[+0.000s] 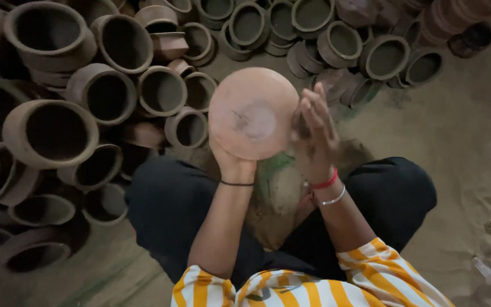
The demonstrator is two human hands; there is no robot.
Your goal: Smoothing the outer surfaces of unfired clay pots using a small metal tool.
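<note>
Two hands support one round clay pot (252,113), base turned toward the camera. Left hand (231,162) grips it from below; right hand (315,133) lies open-fingered against its right edge. Stacked pots (106,94) stand beyond and left of both hands.

We see a round clay pot (252,112) held bottom-up above the lap. Our left hand (231,162) supports it from below, fingers hidden behind the clay. Our right hand (315,133) lies flat and open against its right edge. Stacked clay pots (86,91), mouths open, fill the floor to the left and ahead. Sandy floor (461,148) lies to the right.
</note>
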